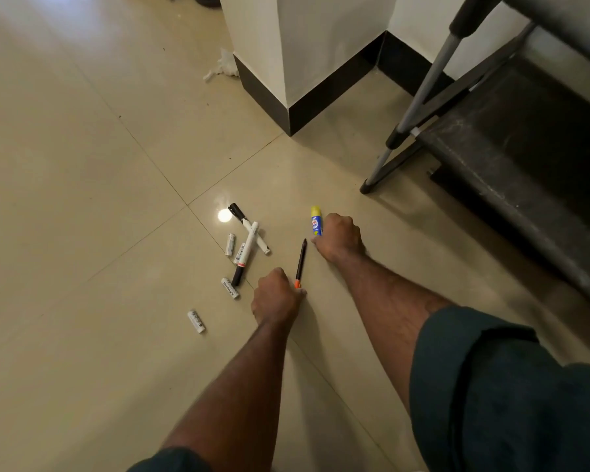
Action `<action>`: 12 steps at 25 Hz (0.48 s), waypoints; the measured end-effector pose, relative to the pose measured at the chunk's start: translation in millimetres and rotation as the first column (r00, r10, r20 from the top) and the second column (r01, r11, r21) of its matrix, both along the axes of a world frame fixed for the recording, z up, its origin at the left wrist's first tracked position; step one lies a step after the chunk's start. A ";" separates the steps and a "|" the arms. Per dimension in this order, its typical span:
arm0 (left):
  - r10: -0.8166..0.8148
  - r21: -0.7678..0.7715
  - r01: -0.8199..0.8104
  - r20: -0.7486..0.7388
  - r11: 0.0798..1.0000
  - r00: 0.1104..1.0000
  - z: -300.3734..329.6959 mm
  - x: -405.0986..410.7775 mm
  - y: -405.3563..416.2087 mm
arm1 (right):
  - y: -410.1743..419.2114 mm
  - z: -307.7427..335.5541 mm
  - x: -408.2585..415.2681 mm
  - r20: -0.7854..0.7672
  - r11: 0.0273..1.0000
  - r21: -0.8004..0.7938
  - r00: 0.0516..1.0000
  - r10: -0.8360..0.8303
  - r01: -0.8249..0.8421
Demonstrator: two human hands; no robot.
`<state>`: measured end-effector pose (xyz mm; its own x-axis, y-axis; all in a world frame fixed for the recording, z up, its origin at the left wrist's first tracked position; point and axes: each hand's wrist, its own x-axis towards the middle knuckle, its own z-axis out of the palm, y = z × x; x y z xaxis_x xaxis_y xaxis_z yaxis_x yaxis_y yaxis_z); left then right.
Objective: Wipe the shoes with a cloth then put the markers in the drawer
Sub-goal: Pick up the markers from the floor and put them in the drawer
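Near the middle of the frame, on the tiled floor (82, 165), the left hand (276, 296) grips the orange end of a slim dark marker (300, 262), fingers curled round it. The right hand (340, 237) is closed round a blue and yellow tube (316, 221). Left of both lie the remaining markers (249, 241), two crossed, with short white caps scattered close by. They look light, rigid and smooth-barrelled, likely to roll on the glossy tile; a mid-barrel pinch should serve. No drawer or shoes are in view.
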<state>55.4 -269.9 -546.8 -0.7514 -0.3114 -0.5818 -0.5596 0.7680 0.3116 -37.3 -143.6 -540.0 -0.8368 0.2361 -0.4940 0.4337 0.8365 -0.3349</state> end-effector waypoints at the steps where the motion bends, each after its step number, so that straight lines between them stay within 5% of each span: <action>1: -0.008 -0.008 0.008 -0.006 1.000 1.000 -0.3 -0.7 0.2 | -1.2 -0.1 1.2 0.006 1.000 0.015 1.000 0.006 -0.006; 7: -0.039 0.038 0.039 0.001 0.998 0.999 -5.1 4.9 -3.2 | 8.9 4.1 -0.6 0.137 0.996 -0.075 0.990 -0.036 0.046; 12: 0.015 0.363 0.003 -0.048 0.932 0.999 7.5 -14.5 4.8 | 48.6 54.7 3.5 0.346 0.850 -0.501 0.938 0.022 0.165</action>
